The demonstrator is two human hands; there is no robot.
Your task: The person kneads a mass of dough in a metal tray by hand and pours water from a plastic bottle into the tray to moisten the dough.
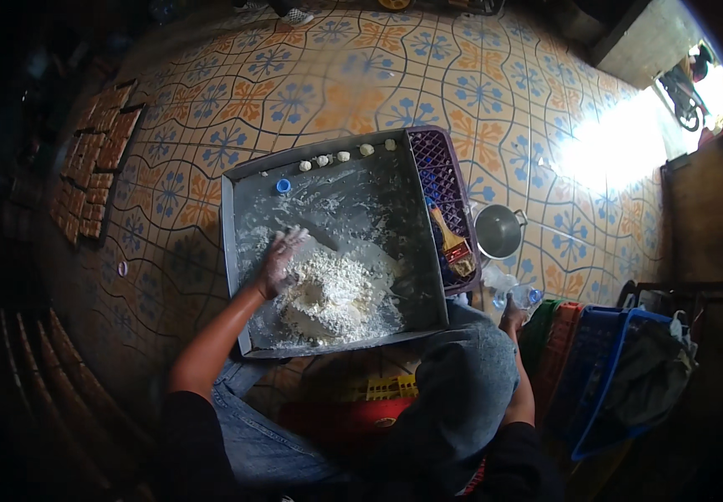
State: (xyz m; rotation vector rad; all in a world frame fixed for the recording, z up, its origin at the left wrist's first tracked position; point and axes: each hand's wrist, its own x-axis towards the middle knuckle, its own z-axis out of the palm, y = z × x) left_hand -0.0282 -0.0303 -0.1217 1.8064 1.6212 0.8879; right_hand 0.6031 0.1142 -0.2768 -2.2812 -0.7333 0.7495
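Note:
A shallow grey metal tray (407,251) stands in front of my knees, with a heap of white flour (336,293) near its front side. My left hand (282,261), dusted with flour, rests against the heap's left side, fingers stretched out and holding nothing. Off to the right, beside my knee, my right hand (515,316) is closed around a clear plastic bottle (528,297). Several small pale dough balls (343,156) sit in a row along the tray's far edge. A blue bottle cap (283,186) lies near the tray's far left corner.
A purple plastic crate (453,159) shows along the tray's right side, with a wooden-handled brush (453,241) on it. Beyond is a metal pot (499,233). Coloured crates (600,368) stand at right. Flat brown pieces (94,159) lie in rows at far left on patterned tiles.

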